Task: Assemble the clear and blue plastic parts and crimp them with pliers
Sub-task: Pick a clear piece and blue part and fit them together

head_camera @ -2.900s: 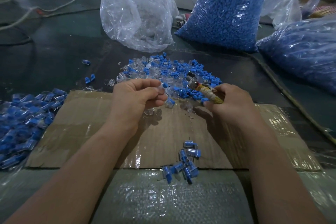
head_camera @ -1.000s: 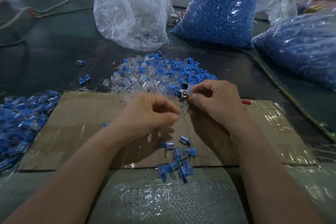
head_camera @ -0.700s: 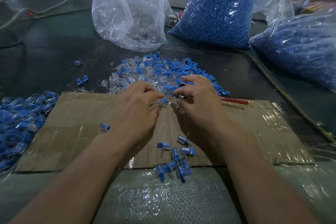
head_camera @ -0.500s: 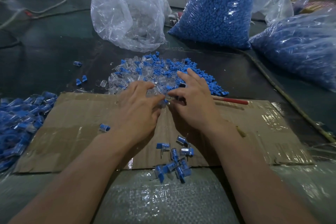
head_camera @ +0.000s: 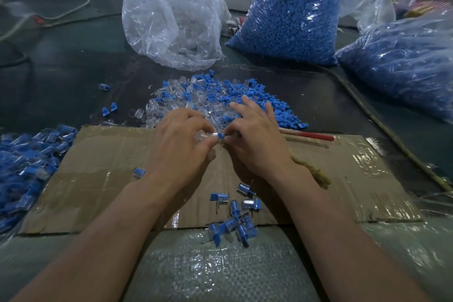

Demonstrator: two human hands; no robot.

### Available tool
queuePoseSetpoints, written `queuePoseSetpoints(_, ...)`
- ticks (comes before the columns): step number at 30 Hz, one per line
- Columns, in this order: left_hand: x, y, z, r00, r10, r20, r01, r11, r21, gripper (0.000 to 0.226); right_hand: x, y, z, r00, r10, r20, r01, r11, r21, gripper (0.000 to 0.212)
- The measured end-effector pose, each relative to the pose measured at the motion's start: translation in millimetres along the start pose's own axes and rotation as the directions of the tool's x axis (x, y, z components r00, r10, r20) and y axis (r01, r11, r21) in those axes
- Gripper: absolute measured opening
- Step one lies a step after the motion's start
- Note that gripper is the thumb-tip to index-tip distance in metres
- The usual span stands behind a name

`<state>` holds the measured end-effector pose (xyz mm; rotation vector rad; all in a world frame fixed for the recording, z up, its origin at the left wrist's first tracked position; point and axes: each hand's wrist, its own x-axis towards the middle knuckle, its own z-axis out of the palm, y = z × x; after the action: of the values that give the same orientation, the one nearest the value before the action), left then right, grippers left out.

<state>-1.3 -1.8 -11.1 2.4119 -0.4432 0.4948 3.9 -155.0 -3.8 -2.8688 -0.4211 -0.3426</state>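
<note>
My left hand (head_camera: 182, 141) pinches a clear plastic part (head_camera: 207, 135) at the far edge of the cardboard sheet (head_camera: 343, 179). My right hand (head_camera: 255, 141) pinches a small blue part (head_camera: 221, 135) against the clear one's end, its other fingers stretched toward the loose pile of clear and blue parts (head_camera: 220, 95) just behind. The pliers (head_camera: 313, 135) lie on the cardboard to the right of my right hand, one red handle and one rope-wrapped handle showing. Several assembled pieces (head_camera: 232, 216) lie near the cardboard's front edge.
A heap of finished blue pieces (head_camera: 27, 169) sits at the left. One clear bag (head_camera: 171, 19) and two bags of blue parts (head_camera: 291, 14) (head_camera: 404, 61) stand behind the pile. A single piece (head_camera: 139, 172) lies by my left wrist. A cord (head_camera: 382, 125) runs along the right.
My right hand put the pliers down on the cardboard, and both hands reached into the pile. They now hold a clear part and a blue part together.
</note>
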Motion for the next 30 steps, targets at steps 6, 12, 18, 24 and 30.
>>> queuePoseSetpoints(6, 0, 10, -7, 0.999, -0.028, -0.016, 0.024, 0.981, -0.193, 0.017, -9, -3, -11, 0.969, 0.149, -0.199, -0.064, 0.924, 0.377, 0.011)
queuePoseSetpoints(12, -1, 10, -8, 0.999, -0.052, -0.005, 0.049, 0.961, -0.273, 0.024, -14, -6, -16, 0.965, 0.144, -0.221, -0.004, 0.844, 0.536, 0.031)
queuePoseSetpoints(18, -3, 14, -12, 0.982, -0.170, 0.086, 0.190, 0.861, -0.471, 0.014, -16, -12, -16, 0.973, 0.211, -0.098, -0.092, 0.737, 0.670, 0.024)
queuePoseSetpoints(24, 0, 13, -14, 0.950, -0.287, 0.127, 0.305, 0.753, -0.583, 0.025, -17, -15, -18, 0.961, 0.259, -0.098, -0.102, 0.659, 0.745, 0.025)
queuePoseSetpoints(30, 1, 11, -17, 0.926, -0.332, 0.180, 0.367, 0.676, -0.639, 0.016, -18, -13, -20, 0.951, 0.281, -0.132, -0.098, 0.676, 0.730, 0.025)
